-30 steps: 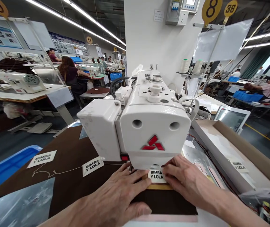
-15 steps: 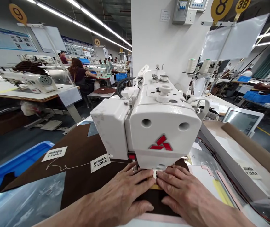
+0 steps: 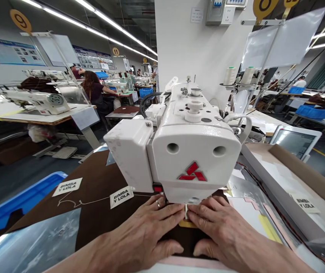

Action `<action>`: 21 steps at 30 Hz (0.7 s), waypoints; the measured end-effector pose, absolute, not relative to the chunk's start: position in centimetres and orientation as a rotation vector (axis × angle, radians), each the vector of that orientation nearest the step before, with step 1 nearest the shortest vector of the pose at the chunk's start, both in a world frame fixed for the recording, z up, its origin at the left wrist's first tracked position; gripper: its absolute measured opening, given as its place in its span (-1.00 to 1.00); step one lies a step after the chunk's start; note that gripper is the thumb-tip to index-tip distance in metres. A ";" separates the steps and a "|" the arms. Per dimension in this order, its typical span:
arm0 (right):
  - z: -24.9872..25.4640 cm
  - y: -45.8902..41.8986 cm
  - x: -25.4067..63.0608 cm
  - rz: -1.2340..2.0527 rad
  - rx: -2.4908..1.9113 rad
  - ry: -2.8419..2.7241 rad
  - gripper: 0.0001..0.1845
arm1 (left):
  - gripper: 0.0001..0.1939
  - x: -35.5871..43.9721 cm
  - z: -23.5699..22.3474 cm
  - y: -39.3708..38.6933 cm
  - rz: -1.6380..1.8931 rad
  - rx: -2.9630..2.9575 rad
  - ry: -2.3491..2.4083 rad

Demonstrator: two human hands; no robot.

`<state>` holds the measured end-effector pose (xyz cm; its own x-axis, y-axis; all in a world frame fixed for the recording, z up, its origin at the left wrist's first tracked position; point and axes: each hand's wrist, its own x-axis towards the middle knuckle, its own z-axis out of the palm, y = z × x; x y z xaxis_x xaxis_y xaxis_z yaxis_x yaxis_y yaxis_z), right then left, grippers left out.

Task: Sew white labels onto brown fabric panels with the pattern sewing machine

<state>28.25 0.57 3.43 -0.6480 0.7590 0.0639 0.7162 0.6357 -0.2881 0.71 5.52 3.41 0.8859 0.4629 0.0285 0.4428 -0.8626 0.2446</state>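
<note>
Two bare hands are pressing down on brown fabric (image 3: 94, 176) in front of a white sewing machine (image 3: 195, 148), the left hand (image 3: 139, 233) and right hand (image 3: 222, 227) almost meeting at a thin white piece (image 3: 186, 211). Each grip is spreading flat, thumb apart from fingers. A yellow strip (image 3: 187, 224) is showing just nearer. Printed labels (image 3: 121, 197) and thread (image 3: 96, 202) are lying on the fabric to the left.
</note>
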 end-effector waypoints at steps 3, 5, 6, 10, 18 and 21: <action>3.6 0.6 28.1 0.375 -1.221 -2.675 -0.38 | -0.28 1.5 4.0 5.4 0.167 2.800 0.701; 3.5 0.7 28.1 0.366 -1.221 -2.666 -0.38 | -0.29 2.1 4.3 5.3 0.181 2.767 0.738; 3.5 0.7 28.1 0.362 -1.214 -2.663 -0.38 | -0.32 2.4 4.4 5.2 0.188 2.741 0.763; 3.4 0.8 28.4 0.366 -1.177 -2.651 -0.36 | -0.43 3.3 4.5 5.1 0.180 2.629 0.819; 3.7 0.7 28.8 0.428 -1.200 -2.680 -0.27 | -0.50 3.2 4.4 5.1 0.152 2.650 0.811; 3.9 0.6 28.6 0.436 -1.225 -2.696 -0.25 | -0.43 2.2 4.0 5.4 0.165 2.758 0.729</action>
